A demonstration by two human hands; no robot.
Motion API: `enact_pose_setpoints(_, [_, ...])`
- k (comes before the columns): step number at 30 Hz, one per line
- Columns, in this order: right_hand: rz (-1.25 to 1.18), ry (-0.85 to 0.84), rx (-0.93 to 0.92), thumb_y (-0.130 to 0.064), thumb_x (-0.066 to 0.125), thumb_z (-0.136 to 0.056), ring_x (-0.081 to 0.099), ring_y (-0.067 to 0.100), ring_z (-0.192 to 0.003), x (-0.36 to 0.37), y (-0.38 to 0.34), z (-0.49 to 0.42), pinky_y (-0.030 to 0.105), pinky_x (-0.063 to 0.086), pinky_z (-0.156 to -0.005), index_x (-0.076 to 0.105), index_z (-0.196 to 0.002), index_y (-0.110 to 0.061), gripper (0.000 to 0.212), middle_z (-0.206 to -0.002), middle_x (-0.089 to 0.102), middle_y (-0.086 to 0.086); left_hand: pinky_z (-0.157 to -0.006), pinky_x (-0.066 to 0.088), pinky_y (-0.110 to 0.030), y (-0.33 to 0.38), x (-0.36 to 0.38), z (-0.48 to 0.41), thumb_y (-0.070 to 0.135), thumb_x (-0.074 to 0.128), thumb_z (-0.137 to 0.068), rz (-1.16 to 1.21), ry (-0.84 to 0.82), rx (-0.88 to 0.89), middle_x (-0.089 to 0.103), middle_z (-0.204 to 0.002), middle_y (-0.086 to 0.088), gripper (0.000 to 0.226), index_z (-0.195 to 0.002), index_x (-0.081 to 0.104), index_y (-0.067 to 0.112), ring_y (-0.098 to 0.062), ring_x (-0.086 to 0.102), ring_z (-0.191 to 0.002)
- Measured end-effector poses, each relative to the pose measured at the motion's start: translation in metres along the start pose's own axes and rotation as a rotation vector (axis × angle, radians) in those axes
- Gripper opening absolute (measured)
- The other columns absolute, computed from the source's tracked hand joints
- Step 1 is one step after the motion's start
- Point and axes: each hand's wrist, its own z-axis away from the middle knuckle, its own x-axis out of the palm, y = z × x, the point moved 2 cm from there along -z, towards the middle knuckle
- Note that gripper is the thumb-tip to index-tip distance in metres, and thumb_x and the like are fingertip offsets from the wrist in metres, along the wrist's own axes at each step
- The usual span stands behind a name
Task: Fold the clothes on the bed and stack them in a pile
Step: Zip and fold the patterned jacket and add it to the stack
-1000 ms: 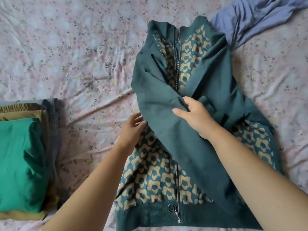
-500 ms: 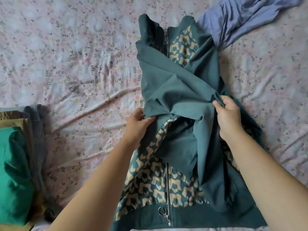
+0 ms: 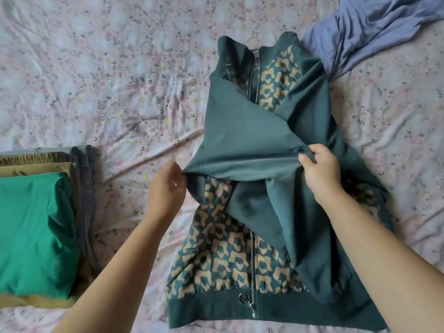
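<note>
Teal jacket (image 3: pixel 276 145) sleeve stretches between both closed grips, left hand (image 3: pixel 165 186) and, seemingly, right hand (image 3: pixel 320 167).

Pale pink floral bedsheet (image 3: pixel 120 68), printed all over with small grey-green leaf sprigs and faint pink blossoms. Spread beneath the teal zip jacket (image 3: pixel 240 131) and showing on every side of it. Rumpled: long diagonal creases just left of the jacket, running toward its left edge; further folds to the right of the jacket. Smoother and paler up and to the left of the jacket.
</note>
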Motion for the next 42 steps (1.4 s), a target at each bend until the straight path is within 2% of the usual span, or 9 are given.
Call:
enact_pose_setpoints(3, [0.068,-0.199,0.044,-0.008,0.056,-0.086,0.056,0.022,-0.099,0.019,-0.002,0.002,0.027,0.041,-0.083,0.055,-0.116,-0.012,0.031,-0.102,0.058,0.001,-0.054,0.034,-0.031,-0.011,0.011,-0.001,0.006,0.049,-0.088,-0.051,-0.106,-0.183,0.057,-0.084,-0.005,0.012,-0.098,0.045,0.009,-0.020,0.048,-0.070])
enact_pose_setpoints(6, [-0.200,-0.334,0.158,-0.017,0.064,-0.083,0.058,0.017,-0.106,0.032,-0.014,0.007,0.031,0.045,-0.095,0.046,-0.129,-0.019,0.049,-0.117,0.059,0.002,-0.078,0.048,-0.034,-0.007,0.021,-0.006,0.012,0.059,-0.086,-0.034,-0.164,-0.016,0.057,-0.115,-0.008,0.044,-0.126,0.041,0.013,-0.020,0.057,-0.095])
enact_pose_setpoints(10, [-0.348,-0.617,0.093,-0.001,0.063,-0.082,0.066,0.009,-0.086,0.038,-0.038,0.014,0.025,0.053,-0.081,0.060,-0.105,-0.018,0.029,-0.100,0.068,0.002,-0.068,0.044,-0.036,0.004,0.020,-0.019,0.009,0.050,-0.086,-0.237,-0.083,0.067,0.058,-0.101,-0.011,0.019,-0.104,0.054,0.009,-0.031,0.055,-0.089])
enact_pose_setpoints(16, [-0.154,-0.139,0.002,-0.009,0.064,-0.083,0.052,-0.008,-0.054,-0.002,-0.009,-0.009,0.011,0.039,-0.061,0.062,-0.104,-0.010,0.021,-0.073,0.059,-0.005,-0.061,0.040,-0.032,-0.025,0.001,-0.024,0.002,0.044,-0.090,-0.055,0.038,-0.312,0.063,-0.095,-0.010,0.014,-0.098,0.054,0.007,-0.024,0.053,-0.075])
enact_pose_setpoints(20, [-0.083,-0.246,0.205,-0.025,0.063,-0.085,0.057,0.010,-0.086,-0.030,0.037,0.030,0.016,0.041,-0.070,0.056,-0.118,-0.010,0.036,-0.101,0.061,0.005,-0.075,0.048,-0.037,-0.027,-0.005,0.002,0.022,0.049,-0.095,0.089,0.021,-0.420,0.061,-0.104,-0.011,0.026,-0.115,0.047,0.006,-0.023,0.055,-0.084])
enact_pose_setpoints(24, [0.042,-0.384,0.420,-0.031,0.070,-0.079,0.050,0.021,-0.114,-0.051,0.081,0.082,0.035,0.041,-0.097,0.046,-0.128,-0.014,0.058,-0.121,0.052,0.005,-0.069,0.045,-0.029,-0.014,-0.006,0.035,0.023,0.050,-0.094,0.240,0.027,-0.264,0.063,-0.088,-0.005,0.009,-0.091,0.051,0.014,-0.019,0.059,-0.080])
enact_pose_setpoints(30, [0.035,-0.430,0.306,-0.020,0.069,-0.081,0.066,0.021,-0.083,-0.055,0.081,0.120,0.044,0.052,-0.084,0.065,-0.083,-0.017,0.006,-0.090,0.071,0.005,-0.066,0.046,-0.026,0.018,0.035,0.076,0.034,0.052,-0.092,0.497,-0.339,-0.383,0.061,-0.109,-0.006,0.038,-0.124,0.045,0.014,-0.012,0.060,-0.089])
enact_pose_setpoints(35, [-0.010,-0.474,0.183,-0.029,0.063,-0.085,0.065,0.015,-0.089,-0.090,0.058,0.140,0.042,0.051,-0.087,0.065,-0.097,-0.018,0.015,-0.097,0.070,0.000,-0.078,0.046,-0.038,0.049,0.061,0.104,0.021,0.060,-0.089,0.691,-0.433,-0.418,0.057,-0.115,-0.008,0.080,-0.146,0.007,0.037,-0.019,0.056,-0.095])
enact_pose_setpoints(42, [0.099,-0.580,0.354,-0.041,0.077,-0.068,0.067,0.017,-0.086,-0.155,0.085,0.171,0.034,0.050,-0.085,0.071,-0.089,-0.018,0.033,-0.090,0.073,0.001,-0.103,0.042,-0.043,0.075,0.082,0.116,-0.011,0.055,-0.081,0.849,-0.326,-0.417,0.045,-0.137,-0.008,0.068,-0.140,0.033,0.015,-0.026,0.049,-0.121])
